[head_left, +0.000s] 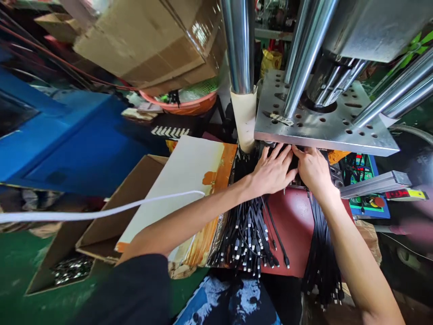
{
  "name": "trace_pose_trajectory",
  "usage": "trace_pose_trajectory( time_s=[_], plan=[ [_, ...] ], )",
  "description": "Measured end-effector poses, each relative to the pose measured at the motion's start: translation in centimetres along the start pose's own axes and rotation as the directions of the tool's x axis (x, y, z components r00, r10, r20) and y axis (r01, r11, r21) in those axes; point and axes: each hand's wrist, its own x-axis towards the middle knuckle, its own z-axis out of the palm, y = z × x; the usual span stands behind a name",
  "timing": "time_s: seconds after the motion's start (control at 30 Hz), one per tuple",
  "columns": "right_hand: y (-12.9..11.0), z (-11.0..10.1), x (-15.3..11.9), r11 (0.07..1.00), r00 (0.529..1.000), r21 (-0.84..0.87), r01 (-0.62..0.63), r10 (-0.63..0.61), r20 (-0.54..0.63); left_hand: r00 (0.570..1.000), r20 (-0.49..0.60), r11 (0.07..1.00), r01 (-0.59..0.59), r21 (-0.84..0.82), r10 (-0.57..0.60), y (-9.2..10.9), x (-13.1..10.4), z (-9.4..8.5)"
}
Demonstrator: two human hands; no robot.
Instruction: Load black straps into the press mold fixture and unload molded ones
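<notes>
Blue metal cabinet (pixel 67 140), left of frame. Thick silver drilled plate (pixel 324 122), upper right. Bundle of black cables with pale connectors (pixel 246 234), lower centre. Left hand (pixel 273 174), fingers spread, and right hand (pixel 313 167), fingers bent, meet just under plate's front edge; grip there hidden, cannot tell.

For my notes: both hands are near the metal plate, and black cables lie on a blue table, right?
The table is red, not blue, as the head view shows. Black cables lie on it, and the left hand and right hand are near the metal plate.
</notes>
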Motion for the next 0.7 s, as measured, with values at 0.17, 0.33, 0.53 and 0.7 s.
trace_pose_trajectory(
  time_s=[0.17, 0.33, 0.53, 0.7],
  plan=[
    [0.4, 1.0, 4.9, 0.998, 0.999, 0.050, -0.039, 0.040, -0.012, 0.999, 0.013, 0.999, 0.031, 0.018, -0.032, -2.1, 4.2, 0.1],
    [0.7, 0.0, 6.3, 0.990, 0.995, 0.107, -0.095, 0.095, 0.011, 0.998, 0.056, 0.998, 0.045, -0.040, -0.043, -3.7, 5.7, 0.1],
    [-4.0, -0.5, -10.6, 0.955, 0.999, 0.295, -0.035, 0.046, -0.030, 0.989, -0.142, 0.880, -0.025, -0.474, -0.049, 0.5, -7.7, -3.9],
    [-8.8, 0.8, -23.5, 0.901, 0.957, 0.368, -0.228, 0.137, 0.257, 0.759, 0.648, 0.359, 0.588, -0.725, 0.065, 5.7, -19.6, -5.4]
  ],
)
